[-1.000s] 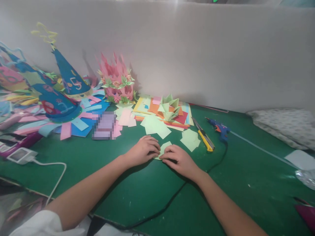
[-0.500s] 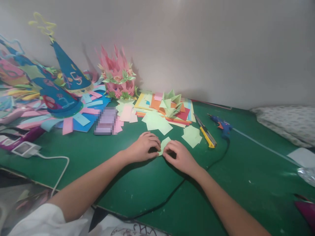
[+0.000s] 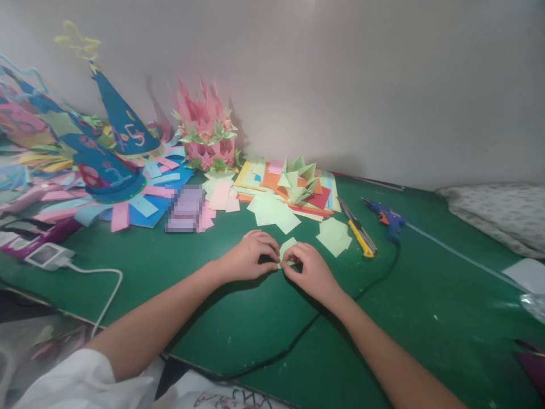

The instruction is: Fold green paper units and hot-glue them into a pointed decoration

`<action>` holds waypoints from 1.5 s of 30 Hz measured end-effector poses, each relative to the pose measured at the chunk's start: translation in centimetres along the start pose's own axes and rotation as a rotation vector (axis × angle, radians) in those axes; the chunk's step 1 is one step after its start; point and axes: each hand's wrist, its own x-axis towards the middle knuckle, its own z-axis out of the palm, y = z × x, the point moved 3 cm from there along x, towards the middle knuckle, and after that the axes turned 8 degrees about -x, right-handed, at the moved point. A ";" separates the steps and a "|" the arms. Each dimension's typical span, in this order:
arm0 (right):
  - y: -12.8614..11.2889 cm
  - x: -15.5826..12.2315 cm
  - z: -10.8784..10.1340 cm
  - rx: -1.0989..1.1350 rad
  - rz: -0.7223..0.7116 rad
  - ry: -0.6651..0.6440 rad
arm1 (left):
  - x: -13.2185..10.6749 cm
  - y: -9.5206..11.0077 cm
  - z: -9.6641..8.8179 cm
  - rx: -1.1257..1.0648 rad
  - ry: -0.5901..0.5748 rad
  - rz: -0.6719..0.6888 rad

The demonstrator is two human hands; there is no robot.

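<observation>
Both my hands meet at the middle of the green table. My left hand and my right hand each pinch a small light green paper piece, fingers curled on its lower edge. The paper's upper corner sticks up between the two hands. More light green paper squares lie just behind the hands, to the right.
A yellow utility knife and a blue glue gun with a black cord lie right of the hands. Coloured paper sheets with a folded green star, a pink paper flower and blue cone hats stand along the wall. A white charger sits at left.
The small green paper has been folded smaller between my fingers, and my two hands have drawn closer together. The view has shifted slightly.
</observation>
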 end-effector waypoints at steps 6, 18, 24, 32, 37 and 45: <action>-0.1 0.0 0.0 -0.002 0.021 -0.001 | 0.0 0.0 0.0 -0.008 0.003 -0.013; 0.1 0.2 0.2 0.010 0.041 -0.001 | -0.2 0.1 -0.1 0.027 -0.052 -0.019; 0.3 0.3 0.2 0.009 0.067 0.002 | -0.1 0.3 -0.2 0.035 -0.092 -0.006; 0.2 0.5 0.2 0.009 0.076 0.002 | -0.1 0.4 -0.2 0.033 -0.096 -0.013; 0.2 0.7 0.1 0.011 0.075 -0.008 | -0.3 0.2 -0.5 0.012 -0.129 0.048; 0.1 0.5 0.2 -0.009 0.077 -0.011 | -0.5 -0.3 -0.9 0.008 -0.180 0.149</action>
